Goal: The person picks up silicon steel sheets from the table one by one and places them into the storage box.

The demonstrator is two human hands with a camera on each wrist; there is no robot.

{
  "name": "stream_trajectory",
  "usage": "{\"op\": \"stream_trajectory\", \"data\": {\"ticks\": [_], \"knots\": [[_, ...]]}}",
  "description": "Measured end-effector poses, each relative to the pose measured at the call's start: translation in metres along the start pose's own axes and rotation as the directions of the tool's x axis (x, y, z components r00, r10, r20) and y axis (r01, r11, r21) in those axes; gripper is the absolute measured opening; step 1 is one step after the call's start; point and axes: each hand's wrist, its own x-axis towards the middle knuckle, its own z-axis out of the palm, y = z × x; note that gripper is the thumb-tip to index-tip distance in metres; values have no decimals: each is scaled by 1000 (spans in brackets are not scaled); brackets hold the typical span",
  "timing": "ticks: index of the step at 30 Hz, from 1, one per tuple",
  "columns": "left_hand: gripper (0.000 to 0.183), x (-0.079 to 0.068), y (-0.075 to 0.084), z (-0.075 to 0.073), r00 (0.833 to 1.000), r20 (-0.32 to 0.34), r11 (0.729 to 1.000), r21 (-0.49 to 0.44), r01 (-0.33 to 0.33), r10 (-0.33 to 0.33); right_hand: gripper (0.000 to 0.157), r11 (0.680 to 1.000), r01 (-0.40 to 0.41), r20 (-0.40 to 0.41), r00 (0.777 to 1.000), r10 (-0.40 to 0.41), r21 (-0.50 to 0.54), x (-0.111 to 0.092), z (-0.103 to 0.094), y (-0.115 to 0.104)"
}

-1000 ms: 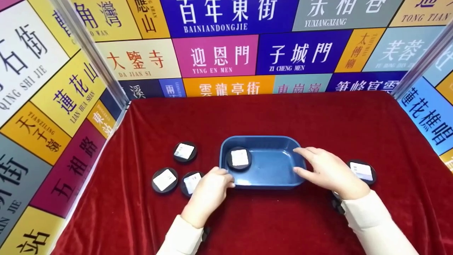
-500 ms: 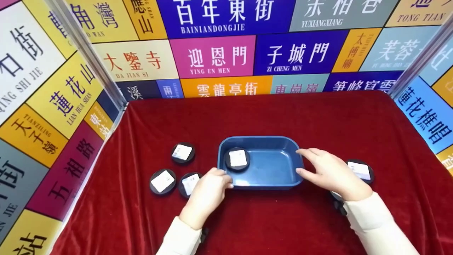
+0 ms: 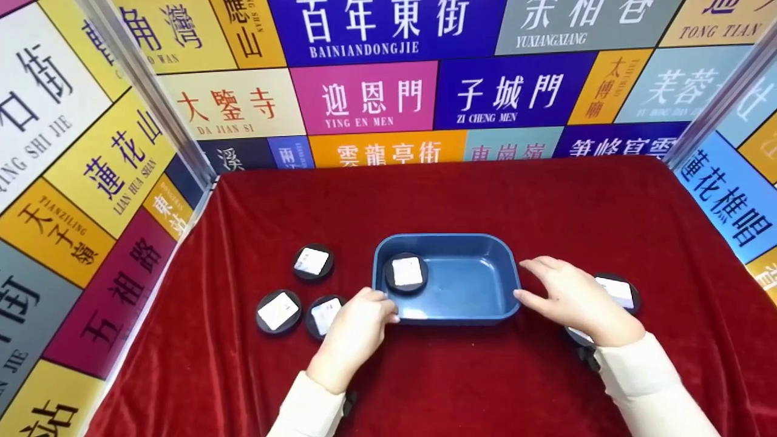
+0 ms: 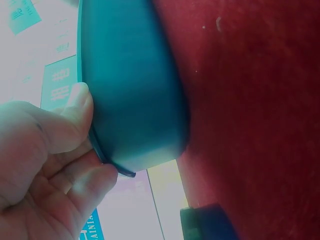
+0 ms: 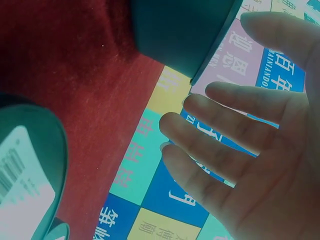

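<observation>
Coloured signboard panels [image 3: 364,97] wall in the far edge and both sides of a table covered with red cloth [image 3: 449,200]. Toward the table's left edge lie three black discs [image 3: 278,311], white labels up, the nearest of them partly behind the left hand [image 3: 355,331]. That hand pinches the rim of the blue box [image 3: 452,314] at its near left corner, thumb against fingers. The box sits near the middle of the table, its open side up and its long axis running left to right, roughly parallel to the far edge; one labelled disc [image 3: 407,273] lies flat inside its left end. Just beyond the right end is the right hand [image 3: 573,300], fingers straight and spread, gripping nothing. Toward the table's right edge two more discs [image 3: 633,297] are partly hidden by that hand and wrist.

Placing or steadying the box looks like the step in hand. The next move probably calls for loosening the left pinch without dragging the rim, or bringing the right fingers against the opposite end.
</observation>
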Motion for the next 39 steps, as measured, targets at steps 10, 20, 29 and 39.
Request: {"op": "stream_trajectory", "data": {"ticks": [10, 20, 29, 39], "knots": [[17, 0, 0, -1, 1000, -7, 1000, 14, -1, 2, 54, 1000, -5, -16, 1000, 5, 28, -8, 0, 7], [16, 0, -1, 0, 1000, -8, 1000, 16, -1, 1, 50, 999, 1, -31, 1000, 0, 33, -15, 4, 18], [17, 0, -1, 0, 1000, -6, 1000, 16, -4, 4, 50, 998, -51, 18, 999, 51, 28, -21, 2, 25], [17, -1, 0, 1, 1000, -8, 1000, 11, 0, 0, 52, 996, -89, 63, 994, 88, 23, -30, -1, 35]]}}
